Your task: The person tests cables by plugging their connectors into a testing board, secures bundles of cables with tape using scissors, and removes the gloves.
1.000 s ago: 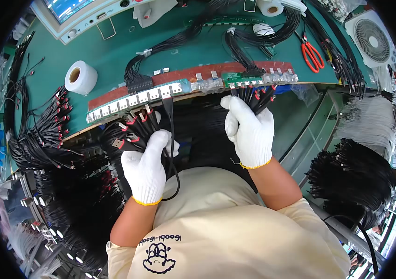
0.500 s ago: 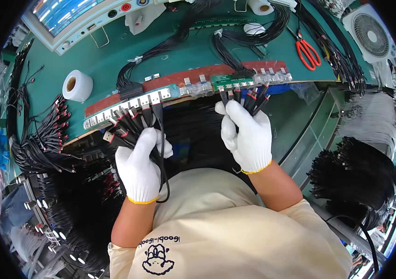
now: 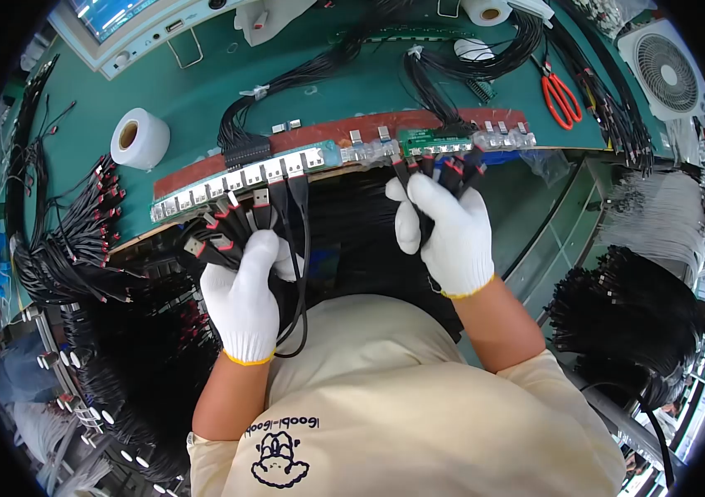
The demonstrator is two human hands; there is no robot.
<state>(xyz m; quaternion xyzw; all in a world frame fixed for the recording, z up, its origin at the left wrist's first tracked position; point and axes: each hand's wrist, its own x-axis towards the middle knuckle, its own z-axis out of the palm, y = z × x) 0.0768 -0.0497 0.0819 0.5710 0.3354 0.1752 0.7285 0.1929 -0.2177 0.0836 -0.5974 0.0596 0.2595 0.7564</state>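
Left gloved hand (image 3: 248, 288): closed around fanned USB cables (image 3: 238, 225), below white socket strip (image 3: 241, 180). Two hanging cables (image 3: 299, 199) plugged into strip's right end. Right gloved hand (image 3: 457, 230): gripping black cable bunch (image 3: 453, 176), right of strip.

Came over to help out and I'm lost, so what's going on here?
A person in white gloves holds black cables in both hands at a bench. The left hand grips a bundle of USB-plug cables below a white connector strip, from which two other cables hang. The right hand holds another bundle at the green board.
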